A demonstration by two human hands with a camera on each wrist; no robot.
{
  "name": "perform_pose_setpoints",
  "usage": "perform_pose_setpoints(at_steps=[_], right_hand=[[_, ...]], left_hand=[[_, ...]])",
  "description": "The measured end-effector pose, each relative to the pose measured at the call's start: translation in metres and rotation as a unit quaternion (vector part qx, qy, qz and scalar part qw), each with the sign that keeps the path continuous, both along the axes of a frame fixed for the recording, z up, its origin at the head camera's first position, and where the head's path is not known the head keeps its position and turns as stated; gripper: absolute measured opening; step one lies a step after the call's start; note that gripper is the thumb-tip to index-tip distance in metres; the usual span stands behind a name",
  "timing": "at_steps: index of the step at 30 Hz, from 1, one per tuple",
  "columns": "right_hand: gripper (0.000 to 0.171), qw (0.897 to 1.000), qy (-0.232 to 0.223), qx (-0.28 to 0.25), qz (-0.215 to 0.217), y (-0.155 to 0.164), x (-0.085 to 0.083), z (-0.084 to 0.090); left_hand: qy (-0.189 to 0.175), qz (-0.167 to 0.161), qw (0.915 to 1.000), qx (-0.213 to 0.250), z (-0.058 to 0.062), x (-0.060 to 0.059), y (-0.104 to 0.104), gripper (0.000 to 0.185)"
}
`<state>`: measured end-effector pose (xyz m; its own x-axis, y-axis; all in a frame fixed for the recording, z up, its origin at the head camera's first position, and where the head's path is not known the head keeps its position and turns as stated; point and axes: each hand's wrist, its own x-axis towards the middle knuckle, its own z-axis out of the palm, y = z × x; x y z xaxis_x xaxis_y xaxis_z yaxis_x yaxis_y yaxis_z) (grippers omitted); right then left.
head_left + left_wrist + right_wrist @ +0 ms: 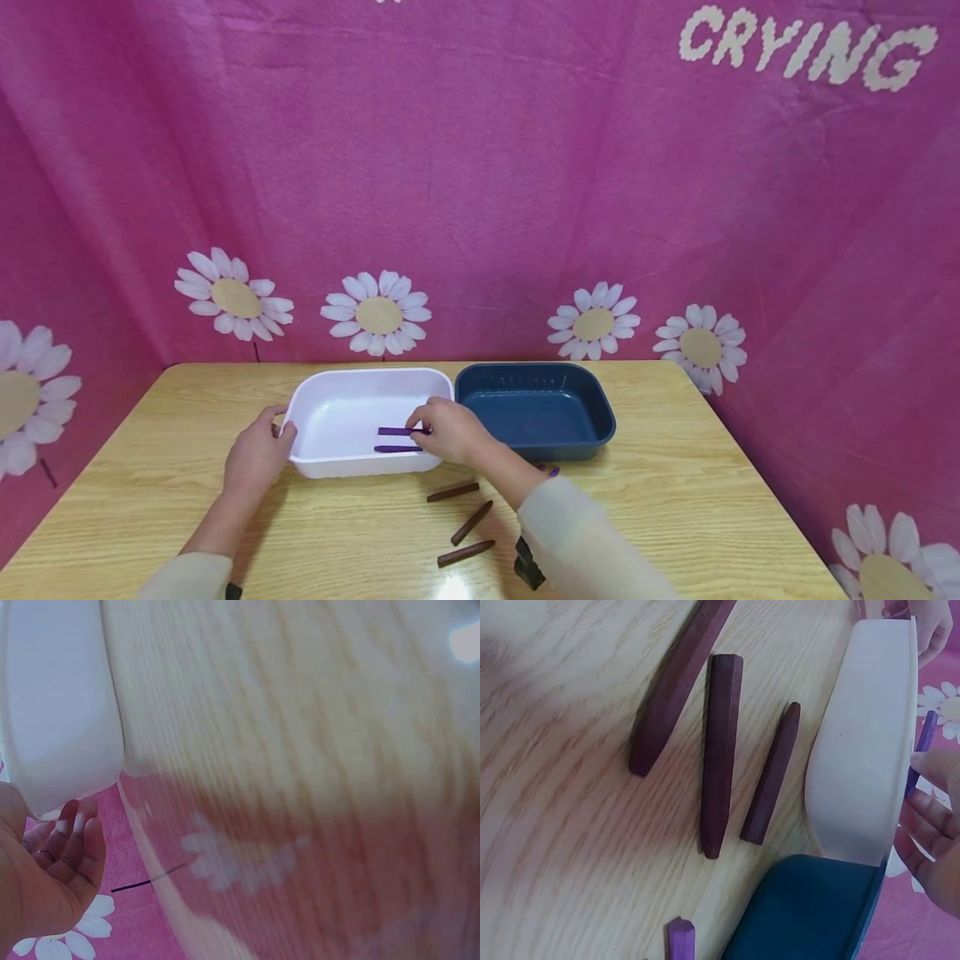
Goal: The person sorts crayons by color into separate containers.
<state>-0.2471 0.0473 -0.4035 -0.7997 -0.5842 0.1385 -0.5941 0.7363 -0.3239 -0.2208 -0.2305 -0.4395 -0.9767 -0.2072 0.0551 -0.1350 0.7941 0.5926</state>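
Reaching into the white tub (352, 417), the right hand (450, 432) pinches a purple crayon (397, 431) between thumb and fingers, holding it just above the tub's floor. A second purple crayon (397, 449) lies on the floor of the tub right below it. The left hand (258, 454) grips the tub's left rim, fingers curled over the edge. A dark blue tub (536, 412) stands touching the white one on its right. On the wooden table (712, 500) in front of the tubs lie three brown crayons (471, 522), close together but apart, and the tip of one more purple crayon (679, 939) shows near the blue tub. Pink flowered cloth (480, 167) hangs behind.
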Motion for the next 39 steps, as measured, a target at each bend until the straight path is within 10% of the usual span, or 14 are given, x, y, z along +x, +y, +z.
perform_pose_setpoints(at_steps=[39], right_hand=[[0.017, 1.000, -0.005, -0.006, -0.023, -0.002, 0.000, -0.001]], left_hand=[[0.011, -0.009, 0.9999, -0.007, 0.001, 0.000, 0.000, 0.047]])
